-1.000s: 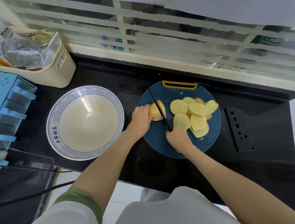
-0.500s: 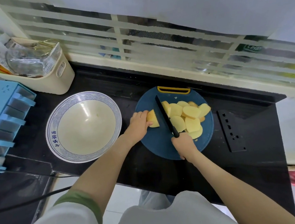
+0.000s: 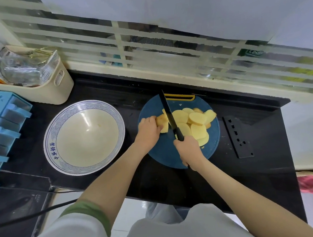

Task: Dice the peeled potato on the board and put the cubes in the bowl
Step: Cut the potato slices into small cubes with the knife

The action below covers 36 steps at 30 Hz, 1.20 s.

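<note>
Slicing stage: the left hand point(image 3: 148, 130) curls its fingers round the potato point(image 3: 162, 124) chunk at the left of the board point(image 3: 164, 155), while the right hand point(image 3: 189, 150) grips the knife point(image 3: 167, 113), blade against the cut face. The slices point(image 3: 197, 122) pile up just beside it. Next, I reckon: press straight down, fingertips tucked clear. The bowl point(image 3: 84, 137) waits left of the board.

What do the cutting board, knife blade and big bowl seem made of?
The cutting board looks like matte blue plastic, with a moulded yellow handle slot. The knife blade is uniformly black: coated steel or ceramic, cannot tell. The bowl is glossy with a printed blue rim: glazed ceramic, possibly melamine.
</note>
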Tool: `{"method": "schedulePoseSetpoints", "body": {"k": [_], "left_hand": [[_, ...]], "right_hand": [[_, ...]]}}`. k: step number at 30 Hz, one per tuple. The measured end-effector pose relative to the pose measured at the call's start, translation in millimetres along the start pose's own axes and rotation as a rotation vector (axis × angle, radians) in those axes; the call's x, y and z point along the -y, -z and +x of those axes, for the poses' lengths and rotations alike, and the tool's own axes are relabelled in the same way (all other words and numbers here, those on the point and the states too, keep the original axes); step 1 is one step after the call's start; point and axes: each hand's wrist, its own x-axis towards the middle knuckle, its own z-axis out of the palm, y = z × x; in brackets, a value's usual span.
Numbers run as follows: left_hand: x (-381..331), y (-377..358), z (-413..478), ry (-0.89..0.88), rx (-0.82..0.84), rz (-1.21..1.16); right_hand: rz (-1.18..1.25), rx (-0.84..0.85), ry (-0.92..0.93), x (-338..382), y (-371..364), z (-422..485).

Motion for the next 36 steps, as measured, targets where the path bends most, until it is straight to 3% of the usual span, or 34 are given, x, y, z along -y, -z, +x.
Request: {"method": "schedulePoseSetpoints", "body": {"k": [9,15,20,28,36], "left_hand": [[15,-4,-17,0.052,0.019,-0.114],[30,4,-29,0.134,-0.085,-0.112],[41,7,-41,0.219,-0.161,-0.141],[50,0,-48,0.213,-0.152,-0.176],[47,4,-40,0.134,-0.079,-0.162]], "right_hand": [[-0.125,0.002,0.072,-5,-13,1],[-0.156,-0.064,0.075,-12,-8,12],[-0.213,-0.002,0.124,-9,-19,16],[-0.303,0.069,0.161,-11,-40,22],[-0.353,0.026,0.102,-20,-24,34]]}}
